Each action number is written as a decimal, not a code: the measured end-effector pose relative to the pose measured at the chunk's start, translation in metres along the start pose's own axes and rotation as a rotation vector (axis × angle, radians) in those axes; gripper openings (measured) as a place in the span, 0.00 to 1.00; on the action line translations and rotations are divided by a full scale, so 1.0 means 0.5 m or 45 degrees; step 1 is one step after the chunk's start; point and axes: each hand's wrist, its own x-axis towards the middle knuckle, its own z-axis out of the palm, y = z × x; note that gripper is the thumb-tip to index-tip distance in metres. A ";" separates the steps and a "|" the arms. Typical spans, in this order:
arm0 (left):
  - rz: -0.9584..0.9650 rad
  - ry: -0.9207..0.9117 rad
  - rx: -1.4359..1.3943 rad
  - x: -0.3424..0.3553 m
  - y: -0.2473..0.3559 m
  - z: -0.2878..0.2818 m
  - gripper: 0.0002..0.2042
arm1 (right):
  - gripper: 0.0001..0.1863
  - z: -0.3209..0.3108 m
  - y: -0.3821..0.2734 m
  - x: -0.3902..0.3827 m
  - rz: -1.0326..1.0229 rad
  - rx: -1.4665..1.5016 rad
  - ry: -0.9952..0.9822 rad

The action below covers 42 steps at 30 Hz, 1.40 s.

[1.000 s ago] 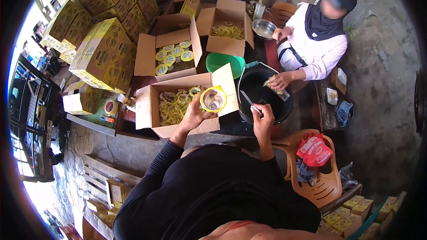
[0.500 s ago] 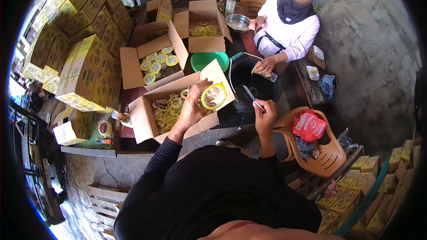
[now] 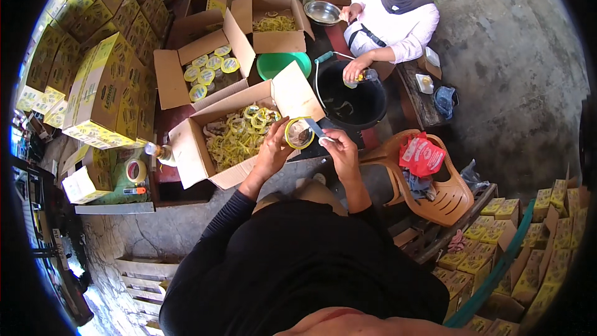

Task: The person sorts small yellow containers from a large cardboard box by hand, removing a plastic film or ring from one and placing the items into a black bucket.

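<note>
My left hand (image 3: 271,149) grips a clear plastic cup (image 3: 298,132) with a yellow rim, held over the near edge of an open carton (image 3: 181,152) full of yellow ring-shaped scraps (image 3: 233,134). My right hand (image 3: 339,149) is closed on a knife (image 3: 314,127), its blade at the cup's rim. Just beyond stands a black bucket (image 3: 367,112) with a handle; a co-worker (image 3: 401,18) holds a clear, yellow-marked item over it. A green basin (image 3: 280,62) lies behind my carton.
Open cartons of sealed cups (image 3: 208,71) and scraps (image 3: 273,22) stand behind. Stacked cartons (image 3: 96,87) fill the left; tape (image 3: 135,170) and a cutter (image 3: 134,191) lie below them. An orange chair (image 3: 444,205) holds a red bag (image 3: 421,155). A steel bowl (image 3: 321,12) sits far back; more boxes (image 3: 485,252) are at lower right.
My right hand has moved left and brought the knife to the cup's rim. The co-worker's hand over the bucket has shifted. The whole view has shifted with my head.
</note>
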 end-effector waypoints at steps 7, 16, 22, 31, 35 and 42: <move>0.087 -0.067 -0.017 -0.005 -0.043 0.011 0.26 | 0.08 0.020 0.046 0.024 0.101 0.045 -0.156; -0.577 0.195 -1.093 0.043 0.012 0.070 0.28 | 0.07 -0.067 0.007 0.102 0.109 0.052 -0.180; -0.794 0.208 -1.441 0.109 -0.001 0.118 0.30 | 0.07 -0.130 -0.014 0.160 0.038 0.014 -0.360; -0.546 0.536 -1.302 0.211 0.014 0.192 0.21 | 0.06 -0.211 -0.028 0.238 -0.145 -0.061 -0.196; -0.129 0.698 -0.881 0.251 0.002 0.214 0.24 | 0.06 -0.258 -0.019 0.240 -0.311 -0.579 0.078; -0.081 0.668 -0.280 0.262 -0.010 0.241 0.25 | 0.13 -0.261 -0.001 0.181 -0.631 -1.203 0.120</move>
